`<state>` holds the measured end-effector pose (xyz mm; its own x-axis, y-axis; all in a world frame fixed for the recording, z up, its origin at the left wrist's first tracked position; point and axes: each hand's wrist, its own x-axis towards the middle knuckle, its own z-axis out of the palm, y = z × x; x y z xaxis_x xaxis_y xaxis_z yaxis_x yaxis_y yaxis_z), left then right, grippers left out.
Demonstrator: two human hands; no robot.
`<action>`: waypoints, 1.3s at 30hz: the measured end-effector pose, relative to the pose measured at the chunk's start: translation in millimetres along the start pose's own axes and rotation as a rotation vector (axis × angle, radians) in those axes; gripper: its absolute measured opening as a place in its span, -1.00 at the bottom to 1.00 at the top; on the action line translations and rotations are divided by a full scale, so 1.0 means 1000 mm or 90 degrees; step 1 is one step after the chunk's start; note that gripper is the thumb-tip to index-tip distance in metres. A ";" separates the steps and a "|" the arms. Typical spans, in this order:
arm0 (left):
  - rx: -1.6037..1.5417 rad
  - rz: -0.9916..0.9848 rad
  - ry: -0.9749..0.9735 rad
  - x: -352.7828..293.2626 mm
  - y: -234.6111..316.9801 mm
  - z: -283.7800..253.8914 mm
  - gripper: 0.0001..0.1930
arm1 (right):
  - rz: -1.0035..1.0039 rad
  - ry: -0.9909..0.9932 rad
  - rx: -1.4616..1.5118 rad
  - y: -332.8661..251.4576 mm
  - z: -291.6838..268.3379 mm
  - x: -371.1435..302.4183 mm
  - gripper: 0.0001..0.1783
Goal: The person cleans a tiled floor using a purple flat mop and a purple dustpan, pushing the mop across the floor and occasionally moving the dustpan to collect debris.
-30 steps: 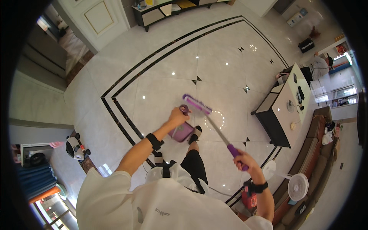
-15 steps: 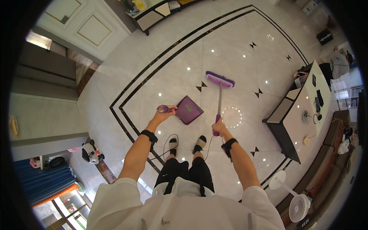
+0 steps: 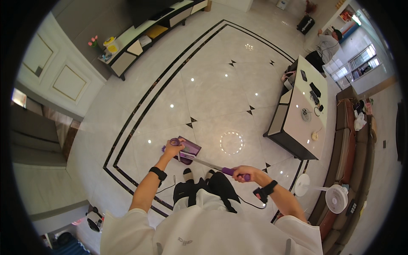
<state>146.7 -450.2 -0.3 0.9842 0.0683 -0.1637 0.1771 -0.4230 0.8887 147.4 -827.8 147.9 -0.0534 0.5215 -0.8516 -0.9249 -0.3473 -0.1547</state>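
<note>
My left hand is closed around the upright handle of a purple dustpan, which is in front of my feet and slightly left. In my closed right hand is the purple grip of a broom with a grey metal shaft. The broom slants leftward, nearly level in the picture, and its head meets the dustpan beside my left hand. Part of the broom head is hidden behind that hand and the pan. Whether the bristles touch the pan cannot be made out.
A low table with small items stands to the right, before a brown sofa. A white standing fan is at the lower right. Far right, another person is beside the table. A long cabinet lines the far left wall.
The broom has swung from the floor ahead round to the left, its head now at the dustpan. My right hand has lowered and turned; the view has shifted to the right.
</note>
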 end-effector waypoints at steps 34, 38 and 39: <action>-0.170 0.199 -0.140 0.284 0.219 0.372 -0.74 | -0.225 0.481 -0.104 -0.079 -0.413 -0.001 -0.03; -0.102 0.168 -0.162 0.309 0.236 0.373 -0.76 | -0.203 0.272 0.024 -0.077 -0.344 -0.067 -0.28; -0.084 0.177 -0.165 0.317 0.242 0.373 -0.76 | -0.188 0.205 0.101 -0.087 -0.332 -0.087 -0.30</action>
<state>497.9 -867.9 3.2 0.9628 -0.2702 0.0031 -0.0794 -0.2721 0.9590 357.0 -1101.5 68.7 0.3167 0.3031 -0.8988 -0.9305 -0.0845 -0.3564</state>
